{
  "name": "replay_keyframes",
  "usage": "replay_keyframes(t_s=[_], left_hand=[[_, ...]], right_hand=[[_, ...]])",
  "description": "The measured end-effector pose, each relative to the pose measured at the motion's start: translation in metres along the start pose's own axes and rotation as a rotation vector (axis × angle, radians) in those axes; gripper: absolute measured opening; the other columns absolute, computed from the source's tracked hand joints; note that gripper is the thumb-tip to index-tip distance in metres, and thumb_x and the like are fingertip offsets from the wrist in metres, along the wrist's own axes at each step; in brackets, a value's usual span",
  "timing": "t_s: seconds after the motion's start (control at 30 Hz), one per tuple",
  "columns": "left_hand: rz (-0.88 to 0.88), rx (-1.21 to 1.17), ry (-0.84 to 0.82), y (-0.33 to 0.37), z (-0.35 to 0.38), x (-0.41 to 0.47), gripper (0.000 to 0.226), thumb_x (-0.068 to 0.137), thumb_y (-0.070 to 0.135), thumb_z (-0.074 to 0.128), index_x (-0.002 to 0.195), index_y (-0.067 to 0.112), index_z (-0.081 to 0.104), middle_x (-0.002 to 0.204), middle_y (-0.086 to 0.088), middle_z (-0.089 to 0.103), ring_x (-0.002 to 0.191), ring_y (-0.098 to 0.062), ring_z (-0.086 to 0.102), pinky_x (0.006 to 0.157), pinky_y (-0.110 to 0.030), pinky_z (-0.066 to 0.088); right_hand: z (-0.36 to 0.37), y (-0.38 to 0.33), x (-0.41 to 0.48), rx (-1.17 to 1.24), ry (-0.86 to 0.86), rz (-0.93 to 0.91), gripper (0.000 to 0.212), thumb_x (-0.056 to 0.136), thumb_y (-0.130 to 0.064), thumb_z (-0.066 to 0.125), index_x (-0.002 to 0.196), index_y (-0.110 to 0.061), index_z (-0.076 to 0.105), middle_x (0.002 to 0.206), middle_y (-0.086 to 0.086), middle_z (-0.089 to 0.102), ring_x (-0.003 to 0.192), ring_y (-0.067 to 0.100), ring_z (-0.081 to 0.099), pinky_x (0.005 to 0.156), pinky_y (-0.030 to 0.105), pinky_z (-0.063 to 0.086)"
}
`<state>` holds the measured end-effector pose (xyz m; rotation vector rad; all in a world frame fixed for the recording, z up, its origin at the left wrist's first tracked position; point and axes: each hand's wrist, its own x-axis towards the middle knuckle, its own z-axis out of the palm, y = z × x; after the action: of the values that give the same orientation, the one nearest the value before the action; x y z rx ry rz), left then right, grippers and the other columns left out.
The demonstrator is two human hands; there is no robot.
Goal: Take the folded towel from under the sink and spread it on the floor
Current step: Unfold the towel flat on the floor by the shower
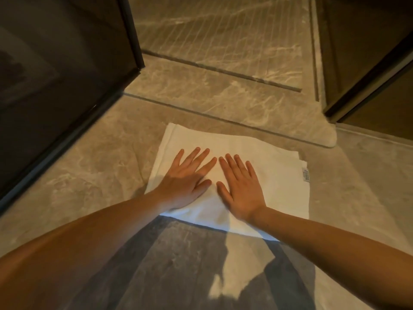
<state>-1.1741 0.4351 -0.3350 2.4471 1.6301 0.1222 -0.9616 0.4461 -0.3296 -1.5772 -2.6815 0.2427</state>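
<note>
A white towel (274,175) lies flat on the marble floor in front of me, with a small label at its right edge. My left hand (187,177) presses on the towel's middle, palm down and fingers straight and spread. Right beside it, my right hand (240,189) lies flat on the towel the same way. The two hands almost touch at the fingertips. The sink is out of view.
A dark glass panel (67,86) with a black frame stands at the left. A raised marble threshold (223,101) runs across beyond the towel, with ribbed shower floor (223,30) behind. A dark wooden door or cabinet (368,63) is at the right.
</note>
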Motion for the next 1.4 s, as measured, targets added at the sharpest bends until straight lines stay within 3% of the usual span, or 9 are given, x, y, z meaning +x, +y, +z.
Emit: replay_keyframes(t_s=[0.1,0.27,0.37,0.47,0.57,0.67,0.93,1.23,1.4], left_hand=[[-0.090,-0.016,-0.014,0.009,-0.002,-0.008,0.064,0.098,0.057,0.010,0.157,0.033,0.002,0.166,0.002,-0.004,0.151,-0.019,-0.011,0.121,-0.051,-0.004],[-0.437,-0.126,-0.149,0.065,0.000,-0.052,0.072,0.097,0.058,0.013,0.153,0.025,-0.018,0.161,-0.006,-0.026,0.147,-0.028,-0.024,0.116,-0.054,-0.016],[-0.511,-0.132,-0.270,0.082,-0.010,-0.061,0.079,0.096,0.060,0.023,0.153,0.023,-0.016,0.162,-0.011,-0.021,0.148,-0.035,-0.016,0.116,-0.058,-0.006],[-0.432,-0.078,-0.099,0.061,-0.031,-0.043,0.068,0.097,0.054,0.029,0.156,0.028,0.006,0.162,-0.011,0.011,0.146,-0.033,0.011,0.116,-0.052,0.011],[-0.126,0.028,-0.029,0.019,-0.040,-0.024,0.059,0.101,0.044,0.030,0.156,0.036,0.010,0.166,0.002,0.005,0.151,-0.020,0.001,0.119,-0.044,-0.004],[0.104,0.122,-0.106,-0.012,-0.029,-0.023,0.057,0.103,0.046,0.025,0.156,0.038,0.006,0.165,0.007,-0.001,0.151,-0.017,-0.008,0.118,-0.039,-0.016],[0.025,-0.028,0.030,-0.018,-0.005,-0.044,0.056,0.101,0.048,0.027,0.155,0.036,0.019,0.165,0.004,0.011,0.152,-0.015,0.001,0.123,-0.043,0.004],[-0.368,0.033,-0.001,-0.029,-0.005,-0.100,0.060,0.098,0.056,0.006,0.154,0.039,-0.004,0.166,0.003,-0.006,0.151,-0.017,-0.010,0.121,-0.044,-0.009],[-0.496,-0.010,0.016,-0.035,-0.007,-0.131,0.061,0.097,0.058,0.007,0.155,0.038,0.000,0.166,0.001,-0.003,0.151,-0.020,-0.009,0.120,-0.046,-0.008]], right_hand=[[-0.002,0.005,0.006,-0.009,-0.034,-0.090,0.067,0.099,-0.054,0.017,0.157,-0.023,0.008,0.164,0.002,0.010,0.151,0.020,-0.002,0.122,0.041,-0.002],[-0.022,0.033,0.040,-0.104,-0.204,-0.587,0.070,0.099,-0.053,0.029,0.157,-0.021,0.008,0.164,0.004,0.008,0.151,0.023,0.002,0.122,0.041,0.001],[-0.039,0.029,0.055,-0.205,-0.263,-0.719,0.071,0.098,-0.051,0.038,0.157,-0.022,0.010,0.164,0.003,0.009,0.151,0.023,0.003,0.122,0.045,0.003],[-0.038,0.008,0.032,-0.010,-0.084,-0.434,0.067,0.096,-0.048,0.036,0.156,-0.024,0.019,0.164,0.006,0.014,0.151,0.024,0.007,0.121,0.050,0.008],[-0.026,-0.012,0.000,0.102,-0.019,0.118,0.070,0.099,-0.052,0.025,0.157,-0.020,0.005,0.163,0.018,0.002,0.150,0.036,-0.002,0.119,0.054,0.005],[-0.015,-0.019,-0.014,0.030,-0.126,0.261,0.077,0.098,-0.059,0.019,0.156,-0.018,-0.008,0.160,0.026,-0.007,0.147,0.044,-0.008,0.116,0.059,0.003],[-0.001,-0.025,-0.006,-0.050,-0.151,0.174,0.082,0.095,-0.062,0.011,0.154,-0.012,-0.014,0.157,0.032,-0.012,0.144,0.051,-0.015,0.113,0.067,-0.004],[-0.003,-0.058,0.047,-0.068,-0.186,-0.182,0.082,0.094,-0.064,0.018,0.155,-0.019,-0.012,0.160,0.024,-0.014,0.145,0.046,-0.016,0.115,0.064,-0.006],[-0.004,-0.087,0.069,-0.099,-0.210,-0.327,0.080,0.095,-0.063,0.023,0.156,-0.023,-0.009,0.161,0.021,-0.012,0.147,0.043,-0.013,0.116,0.061,-0.005]])
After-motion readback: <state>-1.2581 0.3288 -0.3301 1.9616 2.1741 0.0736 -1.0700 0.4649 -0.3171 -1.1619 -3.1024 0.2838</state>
